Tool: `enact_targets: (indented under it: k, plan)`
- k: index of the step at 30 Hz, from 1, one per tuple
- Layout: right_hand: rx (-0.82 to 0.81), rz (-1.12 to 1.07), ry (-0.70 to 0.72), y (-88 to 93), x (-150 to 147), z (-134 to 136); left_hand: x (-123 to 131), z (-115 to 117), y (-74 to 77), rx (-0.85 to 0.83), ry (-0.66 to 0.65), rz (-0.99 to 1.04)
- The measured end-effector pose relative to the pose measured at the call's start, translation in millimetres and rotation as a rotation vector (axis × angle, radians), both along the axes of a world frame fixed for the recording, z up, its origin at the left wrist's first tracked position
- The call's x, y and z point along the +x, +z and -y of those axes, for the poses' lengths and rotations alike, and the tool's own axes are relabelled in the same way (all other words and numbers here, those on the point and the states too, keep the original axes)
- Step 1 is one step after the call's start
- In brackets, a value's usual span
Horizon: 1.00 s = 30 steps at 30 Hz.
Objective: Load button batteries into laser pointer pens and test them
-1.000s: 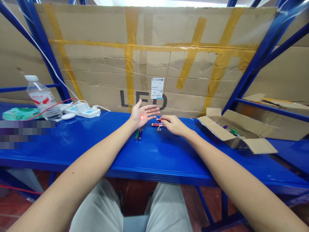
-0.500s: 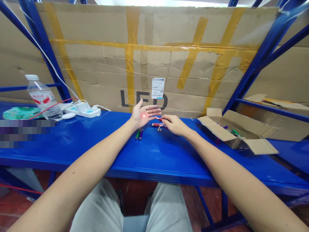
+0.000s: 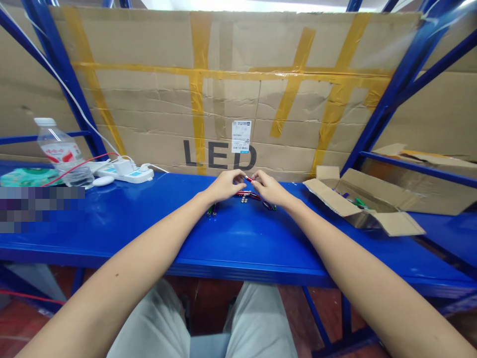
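Black capitals "LED" [image 3: 218, 155] on the broad brown cardboard panel [image 3: 156, 114] behind the grip, white rectangular paper sticker [image 3: 241, 133] with barcode [image 3: 240, 148] above the grip, print too small to read, red-and-white label [image 3: 61, 151] on clear plastic bottle [image 3: 52, 133] far left of it, characters unclear

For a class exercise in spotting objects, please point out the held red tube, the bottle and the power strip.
Held red tube [image 3: 249, 179]: head view, on its exposed red part.
Bottle [image 3: 61, 152]: head view, on its label.
Power strip [image 3: 142, 174]: head view, towards its right end.
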State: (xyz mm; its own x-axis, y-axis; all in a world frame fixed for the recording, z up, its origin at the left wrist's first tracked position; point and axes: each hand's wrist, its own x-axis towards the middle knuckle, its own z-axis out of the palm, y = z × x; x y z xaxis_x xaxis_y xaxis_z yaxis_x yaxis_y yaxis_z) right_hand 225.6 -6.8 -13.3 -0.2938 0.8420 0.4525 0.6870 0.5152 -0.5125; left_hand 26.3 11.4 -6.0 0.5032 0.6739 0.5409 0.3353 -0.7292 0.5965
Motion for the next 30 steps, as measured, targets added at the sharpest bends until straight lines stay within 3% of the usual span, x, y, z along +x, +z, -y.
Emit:
enact_targets:
  k: [6, 11, 15, 25, 30]
  plan:
    - [-0.003, -0.036, 0.152, -8.1, 4, -21, 1, -9, 1.0, 0.108, 0.045, -0.082]
    - [0.008, -0.123, -0.008, -16.0, 11, -36, -2, -21, -1.7, 0.093, 0.143, -0.103]
    - [0.011, -0.164, -0.037, -21.2, 12, -42, 0, -30, -5.7, 0.052, 0.177, -0.070]
    - [0.084, 0.038, -0.138, -30.4, 10, -52, 8, -53, -20.3, -0.027, 0.264, -0.111]
    - [0.078, 0.135, -0.157, -30.9, 9, -51, 10, -57, -26.2, -0.079, 0.240, -0.062]
